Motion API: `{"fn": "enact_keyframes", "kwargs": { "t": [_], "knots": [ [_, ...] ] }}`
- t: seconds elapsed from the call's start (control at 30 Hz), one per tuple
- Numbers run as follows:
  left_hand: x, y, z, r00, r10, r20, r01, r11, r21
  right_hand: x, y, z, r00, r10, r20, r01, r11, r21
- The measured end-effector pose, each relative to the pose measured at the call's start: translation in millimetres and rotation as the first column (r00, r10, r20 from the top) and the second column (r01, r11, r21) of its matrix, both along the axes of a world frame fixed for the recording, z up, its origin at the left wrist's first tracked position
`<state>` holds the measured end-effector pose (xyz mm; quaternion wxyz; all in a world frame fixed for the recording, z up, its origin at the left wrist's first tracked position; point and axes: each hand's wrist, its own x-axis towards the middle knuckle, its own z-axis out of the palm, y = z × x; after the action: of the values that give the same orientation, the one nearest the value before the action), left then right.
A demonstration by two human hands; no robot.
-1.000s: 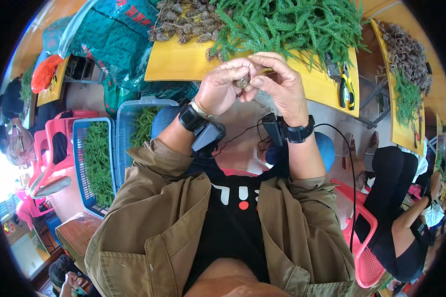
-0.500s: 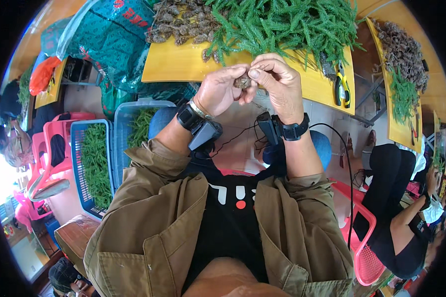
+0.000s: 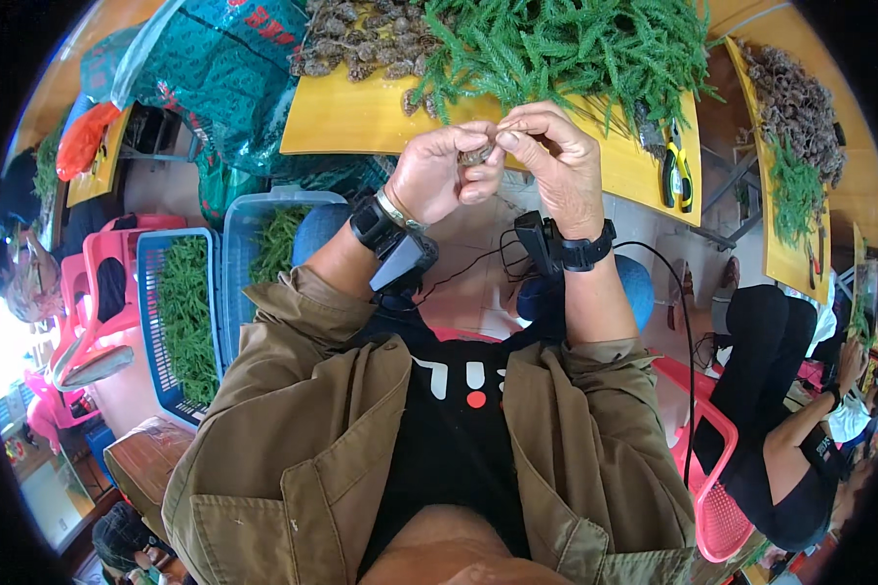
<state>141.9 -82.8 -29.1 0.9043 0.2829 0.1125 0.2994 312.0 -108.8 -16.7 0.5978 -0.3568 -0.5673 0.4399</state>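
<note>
My left hand point(image 3: 434, 174) is closed around a small brown pine cone point(image 3: 475, 156), just off the near edge of the yellow table point(image 3: 361, 127). Touching it from the right, my right hand point(image 3: 554, 161) has thumb and forefinger pinched together beside the cone. Whatever lies in that pinch is too small to make out. Beyond my hands, a heap of brown pine cones point(image 3: 361, 39) covers the table's left part. Green artificial fir sprigs point(image 3: 566, 49) are piled next to it, with their dark stem ends toward the right.
Yellow-and-black pliers point(image 3: 677, 175) lie at the table's right edge. Blue crates point(image 3: 215, 322) of green sprigs stand at my left, below a teal plastic bag point(image 3: 215, 88). A black cable point(image 3: 690, 390) runs past my right arm. Another person point(image 3: 790, 439) sits at the right.
My right hand has shifted slightly right and its fingertips have drawn away from the cone's face. The left fingers have curled further around the pine cone.
</note>
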Motion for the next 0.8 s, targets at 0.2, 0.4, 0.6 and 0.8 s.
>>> {"fn": "enact_keyframes", "kwargs": {
  "t": [0.2,0.4,0.6,0.8],
  "knots": [
    [-2,0,-4,0.998,0.066,0.015,-0.065,0.998,-0.014,-13,-5,3,0.986,-0.126,0.110,0.117,0.990,0.085],
    [-6,0,-3,0.997,0.056,0.052,-0.050,0.992,-0.117,-18,-5,4,0.813,-0.442,0.379,0.265,0.861,0.434],
    [-7,-4,5,0.970,0.117,-0.214,-0.139,0.986,-0.091,-9,-3,15,0.660,-0.538,0.524,-0.020,0.685,0.728],
    [-6,-1,3,0.941,0.187,-0.281,-0.162,0.981,0.109,-9,-3,19,0.702,-0.430,0.568,0.003,0.799,0.601]
  ]
}}
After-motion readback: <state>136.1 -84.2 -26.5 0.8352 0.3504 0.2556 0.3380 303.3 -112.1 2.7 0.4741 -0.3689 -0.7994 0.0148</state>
